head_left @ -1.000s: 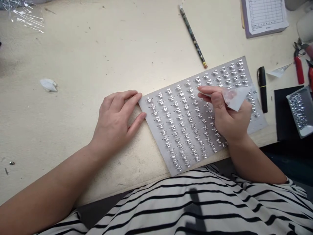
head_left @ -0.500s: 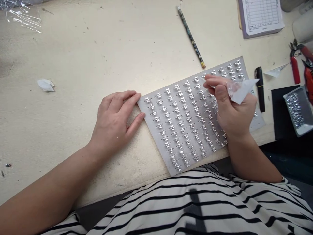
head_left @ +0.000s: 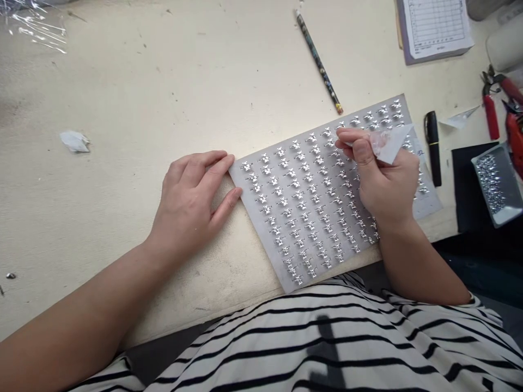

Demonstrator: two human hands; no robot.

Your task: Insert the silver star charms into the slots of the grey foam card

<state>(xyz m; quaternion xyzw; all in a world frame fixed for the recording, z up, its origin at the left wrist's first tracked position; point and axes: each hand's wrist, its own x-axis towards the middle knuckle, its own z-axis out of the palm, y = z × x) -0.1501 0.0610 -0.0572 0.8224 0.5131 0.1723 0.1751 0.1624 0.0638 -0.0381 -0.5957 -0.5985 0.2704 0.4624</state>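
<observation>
A grey board lies tilted on the table, with rows of small shiny silver pieces fixed across it. My left hand rests flat at its upper left corner, fingers stretched out, fingertips touching the edge. Over the right part of the board, my right hand is closed around a small white cone-shaped bag of thin film. The bag's wide end sticks out behind the thumb, and its tip points left towards the upper rows. Some silver pieces are hidden under this hand.
A patterned pencil lies beyond the board. To the right are a black pen, red-handled pliers, a clear tray of tiny shiny beads and a form pad. Crumpled white film lies on the left.
My right hand has shifted slightly left with the cone-shaped bag, uncovering more of the board's right side. My left hand stays at the corner.
</observation>
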